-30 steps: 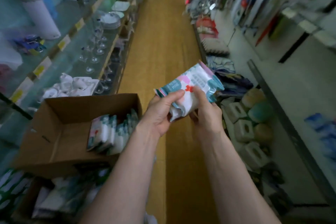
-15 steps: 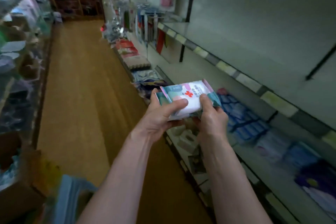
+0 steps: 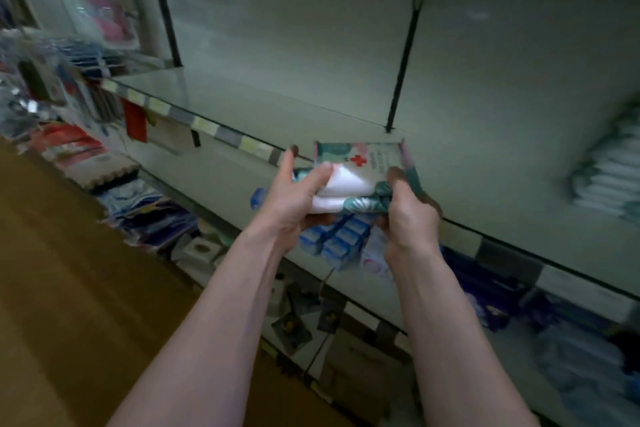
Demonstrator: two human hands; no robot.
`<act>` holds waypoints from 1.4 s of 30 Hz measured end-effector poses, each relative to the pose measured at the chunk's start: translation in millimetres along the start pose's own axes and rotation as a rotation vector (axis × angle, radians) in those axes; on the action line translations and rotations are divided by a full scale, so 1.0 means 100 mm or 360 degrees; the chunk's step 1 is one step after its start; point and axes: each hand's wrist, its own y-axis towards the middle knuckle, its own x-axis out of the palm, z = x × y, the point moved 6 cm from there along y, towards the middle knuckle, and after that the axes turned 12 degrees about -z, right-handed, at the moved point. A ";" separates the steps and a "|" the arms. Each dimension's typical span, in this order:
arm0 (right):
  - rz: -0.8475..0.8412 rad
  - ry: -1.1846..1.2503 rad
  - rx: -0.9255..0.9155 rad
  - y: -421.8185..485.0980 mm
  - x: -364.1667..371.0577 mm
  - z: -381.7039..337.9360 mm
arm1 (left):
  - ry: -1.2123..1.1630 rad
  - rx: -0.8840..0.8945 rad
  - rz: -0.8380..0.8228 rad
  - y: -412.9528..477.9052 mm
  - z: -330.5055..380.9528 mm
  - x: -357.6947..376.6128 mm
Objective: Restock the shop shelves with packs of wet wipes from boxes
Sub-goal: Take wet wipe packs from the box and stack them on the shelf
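The left hand (image 3: 294, 198) and right hand (image 3: 410, 218) each close their grip round one end of a small stack of soft teal-and-white wet wipe packs (image 3: 353, 170) marked with a red cross, thumbs on top. Half a second ago the stack was lower, over the aisle side. Now it is level with the front edge of the pale metal shelf (image 3: 311, 107). The packs sit between both hands, above blue packets (image 3: 341, 239).
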 end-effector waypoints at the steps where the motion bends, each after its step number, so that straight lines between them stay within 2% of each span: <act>1: 0.0046 0.0008 -0.0006 0.08 -0.07 -0.05 | 0.0019 -0.0059 -0.0053 0.11 -0.01 0.09; 4: 0.0243 -0.0022 -0.0077 0.29 -0.29 -0.27 | 0.0032 -0.0290 -0.0162 0.39 -0.04 0.33; 7: 0.0253 -0.0024 -0.0055 0.51 -0.41 -0.41 | 0.0177 -0.0416 -0.0270 0.72 -0.02 0.54; 12: 0.0390 -0.0023 -0.0019 0.86 -0.71 -0.57 | 0.0362 -0.0454 -0.0509 1.27 -0.01 0.92; 15: 0.0461 -0.0060 -0.0044 1.04 -0.99 -0.64 | 0.0605 -0.0454 -0.0621 1.55 -0.06 1.18; 21: 0.0642 0.0030 0.0033 1.30 -1.59 -0.73 | 0.0894 -0.0427 -0.0743 1.98 -0.27 1.79; 27: 0.0763 -0.0171 0.0029 1.55 -2.14 -0.94 | 0.1134 -0.0537 -0.0875 2.24 -0.52 2.37; 34: 0.0859 -0.0174 0.0094 1.91 -2.63 -0.81 | 0.1425 -0.0402 -0.0763 2.56 -0.67 2.85; 38: 0.0832 -0.0131 0.0075 2.07 -2.75 -0.77 | 0.1438 -0.0417 -0.0695 2.67 -0.70 2.93; 42: 0.0832 -0.0155 0.0062 2.17 -2.79 -0.76 | 0.1420 -0.0378 -0.0510 2.77 -0.67 2.79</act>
